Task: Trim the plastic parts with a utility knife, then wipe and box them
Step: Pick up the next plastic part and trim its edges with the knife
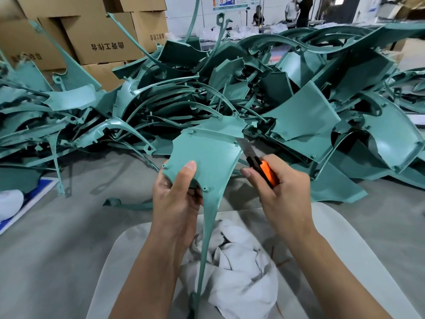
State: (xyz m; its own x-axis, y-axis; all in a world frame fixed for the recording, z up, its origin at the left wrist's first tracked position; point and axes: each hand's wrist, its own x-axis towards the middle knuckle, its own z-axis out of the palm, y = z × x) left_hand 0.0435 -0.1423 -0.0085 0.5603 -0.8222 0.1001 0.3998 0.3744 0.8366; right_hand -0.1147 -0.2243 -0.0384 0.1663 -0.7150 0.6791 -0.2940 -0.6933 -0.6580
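The left hand point(177, 194) grips a teal part point(207, 153) above a white rag point(232, 268). The right hand point(280, 189) clasps an orange knife point(259, 166), its blade seemingly touching the part's right edge.

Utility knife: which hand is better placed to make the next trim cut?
Right. The right hand grips the utility knife, its blade at the teal part's right edge. The left hand is occupied, its fingers gripping that part.
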